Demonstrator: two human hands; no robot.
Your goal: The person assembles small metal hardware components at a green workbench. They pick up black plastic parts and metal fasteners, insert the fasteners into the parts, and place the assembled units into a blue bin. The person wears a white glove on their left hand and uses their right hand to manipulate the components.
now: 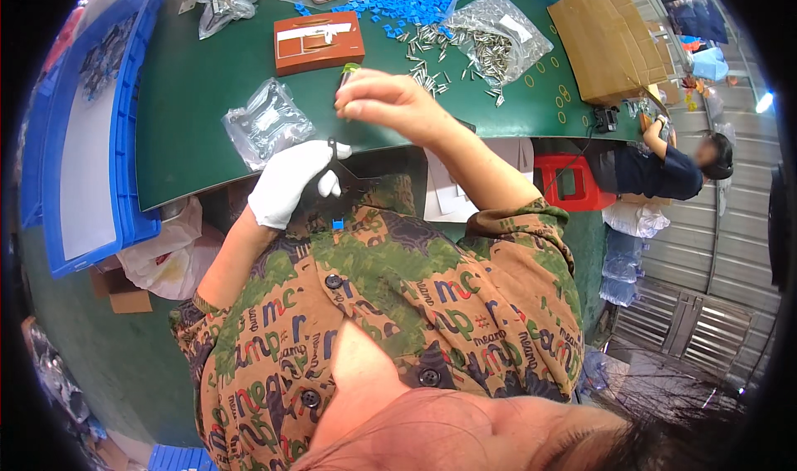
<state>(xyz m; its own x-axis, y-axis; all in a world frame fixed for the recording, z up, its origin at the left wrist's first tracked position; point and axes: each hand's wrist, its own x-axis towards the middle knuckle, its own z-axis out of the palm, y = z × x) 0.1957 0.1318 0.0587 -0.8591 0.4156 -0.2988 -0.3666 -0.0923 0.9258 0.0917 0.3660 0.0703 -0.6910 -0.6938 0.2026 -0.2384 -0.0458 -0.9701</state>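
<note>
My left hand [290, 180], in a white glove, is closed on a thin black part [334, 149] at the table's near edge. Much of that part is lost against my dark patterned shirt. A small blue piece [338, 224] shows just below it; whether the two are joined I cannot tell. Above the table, my bare right hand [388, 103] has its fingers drawn together round a small dark thing with a yellow-green end [350, 68]. Its kind is unclear. A clear plastic bag of parts [267, 125] lies beside my left hand, and a red-brown box [318, 43] sits beyond my right.
Loose metal pins [427, 60], a bag of them [502, 35] and blue pieces [407, 6] cover the far table. A cardboard box [610, 39] stands right, a blue tray [83, 139] left. A co-worker [677, 168] sits beyond a red stool [573, 182].
</note>
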